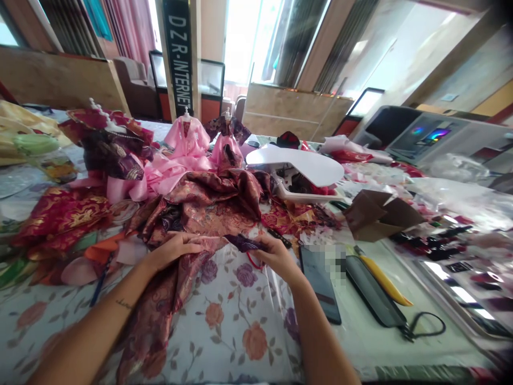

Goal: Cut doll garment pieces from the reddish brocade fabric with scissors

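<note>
My left hand [180, 250] pinches the edge of a copper-red brocade fabric [218, 206], which lies bunched across the table and trails down under my left forearm. In my right hand [276, 255] is a dark purple piece of fabric [239, 242], its left tip close to the brocade edge that my left hand holds. A thin red loop [254, 260] shows under the right fingers; what it belongs to is hidden. Beyond the brocade, pink satin [168, 174] lies heaped before two small dress forms in pink gowns [186, 133].
A phone [320, 283], a dark grey case with a strap [374, 291] and a yellow cutter [387, 280] lie to the right. Behind them stand a brown carton [379, 216] and a white box with a tilted lid [298, 163]. Red-gold brocade [64, 216] and a blue pen [102, 280] are left.
</note>
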Demonstrator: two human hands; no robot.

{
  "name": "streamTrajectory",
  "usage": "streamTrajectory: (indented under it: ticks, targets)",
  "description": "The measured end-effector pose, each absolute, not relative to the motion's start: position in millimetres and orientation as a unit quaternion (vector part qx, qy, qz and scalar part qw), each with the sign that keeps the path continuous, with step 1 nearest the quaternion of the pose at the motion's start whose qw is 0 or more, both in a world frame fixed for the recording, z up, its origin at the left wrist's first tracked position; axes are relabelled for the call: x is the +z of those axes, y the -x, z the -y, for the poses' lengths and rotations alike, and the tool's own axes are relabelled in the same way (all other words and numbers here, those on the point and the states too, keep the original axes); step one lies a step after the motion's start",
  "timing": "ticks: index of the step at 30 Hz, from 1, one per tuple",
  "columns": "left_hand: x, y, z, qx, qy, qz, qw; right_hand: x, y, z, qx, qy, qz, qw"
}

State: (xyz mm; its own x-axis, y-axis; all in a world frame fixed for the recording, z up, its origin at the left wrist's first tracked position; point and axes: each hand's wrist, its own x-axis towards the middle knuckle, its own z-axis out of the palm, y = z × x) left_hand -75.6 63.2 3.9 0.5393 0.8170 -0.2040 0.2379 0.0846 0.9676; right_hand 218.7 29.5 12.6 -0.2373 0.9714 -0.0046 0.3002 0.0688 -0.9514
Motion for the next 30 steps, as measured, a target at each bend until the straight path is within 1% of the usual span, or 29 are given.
streamTrajectory:
  ticks: [5,10,12,14,16,18,20,22,24,27,30]
  targets:
    - [4.7,74.9,-61.0,0.249,-0.608,-0.395,0.642,1.1,-212.8,-26.4,0.45,0.531,0.586,0.414]
    - [-3.7,68.4,-59.5,0.297,-0.573,-0.379,0.663,-3.2,-218.0,-28.2,0.347,0.579,0.515,0.528]
    - [-1.9,63.2,-58.5,0.312,-0.572,-0.376,0.659,2.0,-213.1,-23.7,0.315,0.58,0.505,0.556]
    - [4.0,55.9,-56.8,0.32,-0.575,-0.373,0.654,8.7,-199.1,-15.6,0.325,0.565,0.522,0.55]
    - [11.6,47.1,-54.8,0.324,-0.596,-0.368,0.635,12.8,-177.8,-7.4,0.385,0.532,0.561,0.504]
    - [17.3,39.4,-53.1,0.328,-0.641,-0.368,0.588,12.4,-155.9,-2.0,0.459,0.494,0.586,0.45]
    - [18.8,35.7,-52.4,0.328,-0.68,-0.375,0.538,8.7,-141.9,-0.6,0.505,0.473,0.582,0.428]
    - [16.4,37.6,-52.8,0.311,-0.698,-0.382,0.52,4.1,-140.0,-2.3,0.526,0.47,0.559,0.436]
    - [12.7,44.1,-53.8,0.275,-0.711,-0.386,0.519,0.0,-148.5,-5.8,0.527,0.482,0.524,0.463]
    - [10.7,54.8,-54.6,0.218,-0.739,-0.391,0.504,-5.1,-167.7,-11.4,0.507,0.512,0.473,0.508]
    - [15.5,59.3,-53.9,0.207,-0.756,-0.4,0.475,-9.7,-180.5,-15.1,0.478,0.533,0.439,0.544]
